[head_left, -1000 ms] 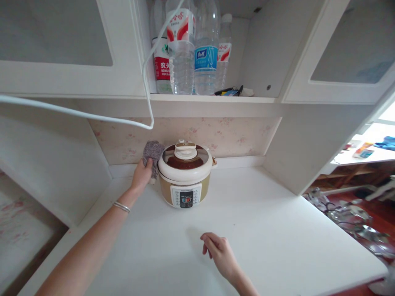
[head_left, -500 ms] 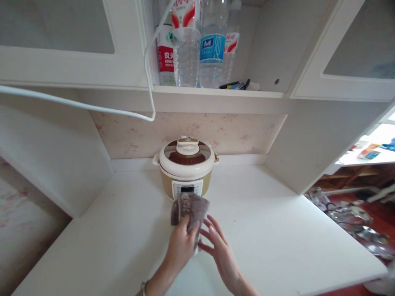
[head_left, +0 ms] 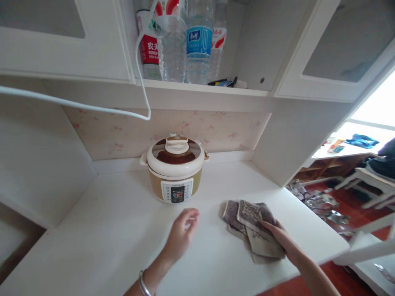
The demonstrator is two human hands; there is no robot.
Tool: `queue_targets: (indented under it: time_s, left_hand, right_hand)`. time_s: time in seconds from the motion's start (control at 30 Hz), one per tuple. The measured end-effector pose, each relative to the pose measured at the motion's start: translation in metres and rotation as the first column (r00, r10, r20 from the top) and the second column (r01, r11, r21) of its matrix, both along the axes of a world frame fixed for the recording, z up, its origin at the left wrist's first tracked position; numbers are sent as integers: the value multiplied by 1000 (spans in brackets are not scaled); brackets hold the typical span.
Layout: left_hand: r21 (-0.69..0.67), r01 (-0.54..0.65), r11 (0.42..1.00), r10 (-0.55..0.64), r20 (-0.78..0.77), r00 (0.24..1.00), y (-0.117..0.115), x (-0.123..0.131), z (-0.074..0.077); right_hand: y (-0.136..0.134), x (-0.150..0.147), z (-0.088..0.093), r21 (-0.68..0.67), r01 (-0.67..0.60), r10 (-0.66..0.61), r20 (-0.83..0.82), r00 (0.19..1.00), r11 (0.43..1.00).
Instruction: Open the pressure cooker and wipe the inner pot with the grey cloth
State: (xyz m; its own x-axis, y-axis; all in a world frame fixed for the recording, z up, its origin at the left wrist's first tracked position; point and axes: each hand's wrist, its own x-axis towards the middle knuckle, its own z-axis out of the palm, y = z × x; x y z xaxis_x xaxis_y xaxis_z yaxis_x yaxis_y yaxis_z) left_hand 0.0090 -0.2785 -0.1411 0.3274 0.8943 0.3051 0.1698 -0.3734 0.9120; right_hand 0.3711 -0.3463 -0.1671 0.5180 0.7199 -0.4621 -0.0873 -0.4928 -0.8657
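Note:
A folded grey-brown patterned cloth (head_left: 254, 230) lies on the white counter (head_left: 123, 230), to the right of the cooker. My right hand (head_left: 279, 236) grips its right side, fingers on top of it. In front of the cooker my left hand (head_left: 182, 230) hovers over the counter, fingers curled with a gap between thumb and fingertips and nothing held. The cooker (head_left: 175, 168), white and gold with a brown glass lid, stands closed near the back wall, its front panel fully visible.
Plastic bottles (head_left: 199, 49) stand on the open shelf (head_left: 216, 87) above. A white cable (head_left: 101, 110) hangs across the upper left. White partitions flank the counter. At the right are shiny items on a red floor, a white stool (head_left: 370, 185) and a bright window.
The cloth has gone from my left hand, in front of the cooker, to the counter on the right, under my right hand. My left hand has let it go. The view has shifted right.

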Motion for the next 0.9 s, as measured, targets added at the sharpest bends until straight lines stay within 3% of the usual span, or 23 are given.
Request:
queue_targets:
  time_s: [0.07,0.13,0.17,0.2,0.27,0.33,0.4,0.47,0.57,0.67,0.9]
  left_hand:
    - [-118,-295,948,301,41,953,32,-43,-8]
    - [-210,-559,802,587,105,803,64,-86,-14]
    - [-239,-616,751,655,153,740,78,-105,-15]
    - [-256,-611,749,658,184,730,90,-121,-15]
    - [-282,-541,792,598,182,781,111,-141,-12]
    - [-295,-438,849,494,147,857,127,-147,-4]
    - [-316,-351,881,402,110,909,140,-144,4]
    - [-333,-269,904,312,81,947,151,-138,11]
    - [-318,-117,941,151,85,985,162,-131,13]
    - [-293,2,956,41,140,989,167,-129,10]
    - [-335,67,940,22,257,966,162,-118,5]
  right_hand:
    - [-2,23,-14,-6,30,-27,275,961,1000]
    - [-2,33,-23,-9,37,-25,560,828,999]
    - [-1,33,-25,-12,42,-22,688,725,999]
    - [0,29,-26,-14,51,-20,792,610,999]
    - [2,12,-25,24,58,-45,917,395,998]
    - [4,-18,-26,108,-43,-92,956,279,993]
    - [6,-55,-31,151,-291,-64,955,288,945]
    - [7,-94,-39,88,-554,106,945,309,828]
    - [7,-139,-52,-73,-765,360,908,214,640]
    - [8,-159,-57,-149,-822,428,895,124,549]
    - [20,-163,-56,-180,-856,456,887,71,484]
